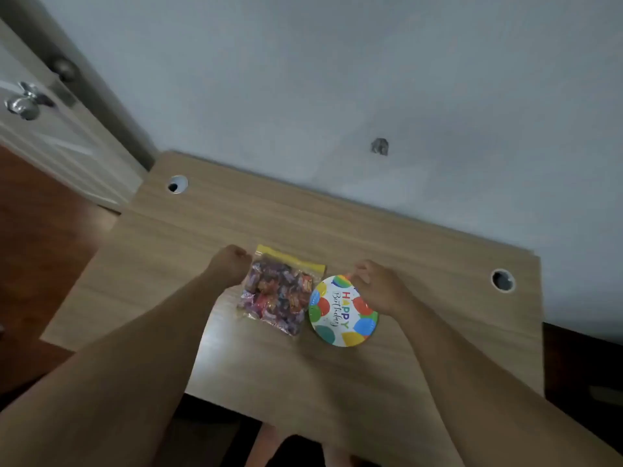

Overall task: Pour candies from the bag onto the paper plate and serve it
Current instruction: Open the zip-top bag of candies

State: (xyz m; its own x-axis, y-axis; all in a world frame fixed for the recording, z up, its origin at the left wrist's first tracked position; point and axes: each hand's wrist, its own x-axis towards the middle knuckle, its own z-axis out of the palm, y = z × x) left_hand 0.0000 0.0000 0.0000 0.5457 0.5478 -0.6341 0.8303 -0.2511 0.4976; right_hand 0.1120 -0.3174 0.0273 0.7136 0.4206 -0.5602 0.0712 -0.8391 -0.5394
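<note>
Bare left hand (229, 264) pinches the top corner of the clear zip bag of wrapped candies (278, 294); right hand (377, 284) grips the round balloon-printed paper plate (340, 315) just beside it, on a light wooden desk (303, 227) against a pale wall (337, 79).

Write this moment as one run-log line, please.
stage: before pour | bag of candies: flat on desk | paper plate: empty | left hand: at bag's corner | right hand: on plate's rim
</note>
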